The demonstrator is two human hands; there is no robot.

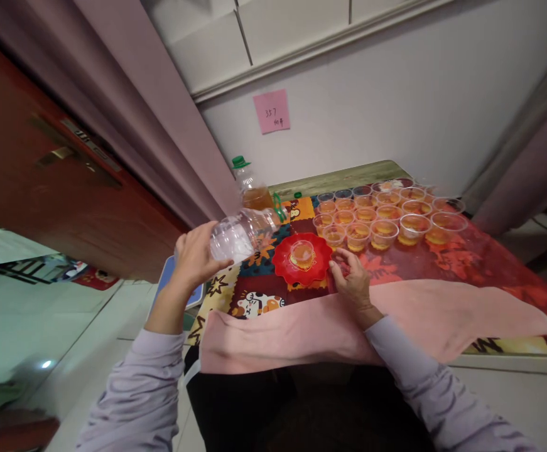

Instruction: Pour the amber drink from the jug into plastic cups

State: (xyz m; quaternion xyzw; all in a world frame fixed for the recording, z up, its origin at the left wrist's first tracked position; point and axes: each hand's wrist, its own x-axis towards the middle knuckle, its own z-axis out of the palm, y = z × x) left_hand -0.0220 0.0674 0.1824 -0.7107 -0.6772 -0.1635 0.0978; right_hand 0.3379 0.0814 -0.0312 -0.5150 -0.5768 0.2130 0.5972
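Observation:
My left hand (194, 257) is wrapped round the base end of a clear plastic bottle (238, 235). The bottle lies tilted, its green-ringed neck pointing right above a red scalloped plate (282, 267); little or no liquid shows inside. On the plate stands a clear plastic cup (303, 252) holding some amber liquid. At the plate's right rim, my right hand (352, 279) has its thumb and fingers closed on the edge. Beyond it, several clear cups of amber liquid (385, 233) stand in rows.
Behind the held bottle stands a green-capped bottle (254, 194) with amber liquid. A loose green cap (297, 195) lies near the wall. Along the table's front edge is a pink cloth (296, 336). A pink note (272, 112) is on the wall; a brown door (56, 169) is left.

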